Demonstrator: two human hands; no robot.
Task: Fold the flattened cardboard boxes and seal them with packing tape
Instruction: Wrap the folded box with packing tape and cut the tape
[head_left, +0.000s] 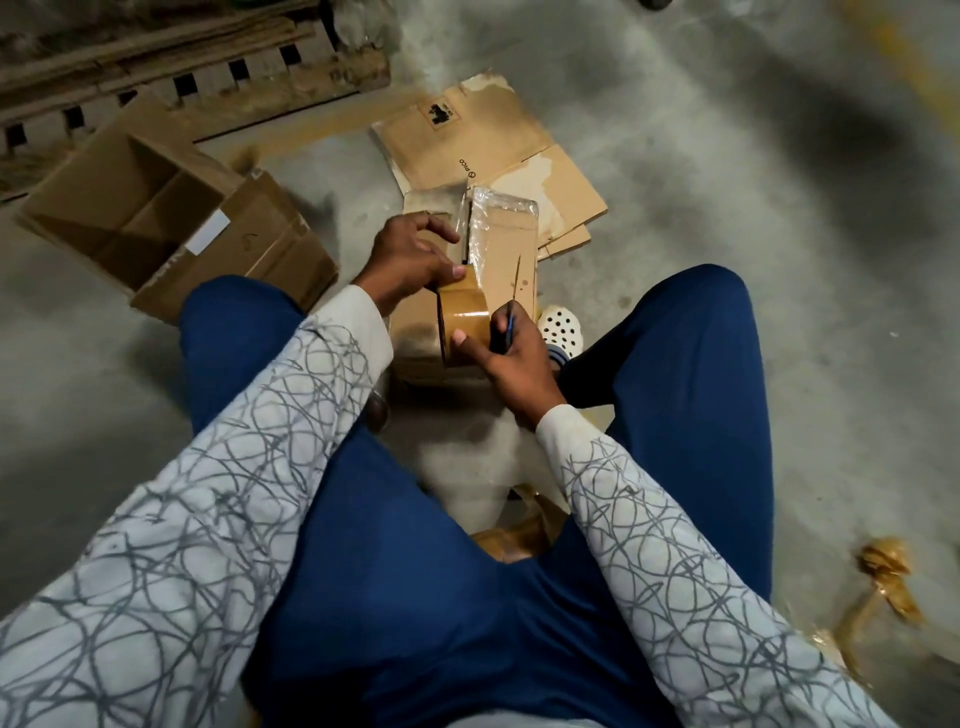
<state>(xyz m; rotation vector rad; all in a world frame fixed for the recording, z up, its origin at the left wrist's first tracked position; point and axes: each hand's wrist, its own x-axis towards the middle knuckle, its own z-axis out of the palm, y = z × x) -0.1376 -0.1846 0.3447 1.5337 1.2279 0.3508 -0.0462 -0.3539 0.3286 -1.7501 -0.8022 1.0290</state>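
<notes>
A small folded cardboard box (506, 260) stands on the floor between my knees, its top flaps meeting at a seam with clear tape on the far end. My left hand (410, 254) lies on the box top, thumb pressing brown tape down by the seam. My right hand (506, 353) grips the roll of brown packing tape (462, 319) at the box's near edge and also holds a thin blue-handled cutter (511, 317) whose blade points up.
An open, erected box (156, 213) lies on its side at the left. Flattened boxes (483, 145) lie on the concrete floor beyond the small box. A wooden pallet (182, 67) is at the upper left. Crumpled tape scraps (883, 582) lie at the lower right.
</notes>
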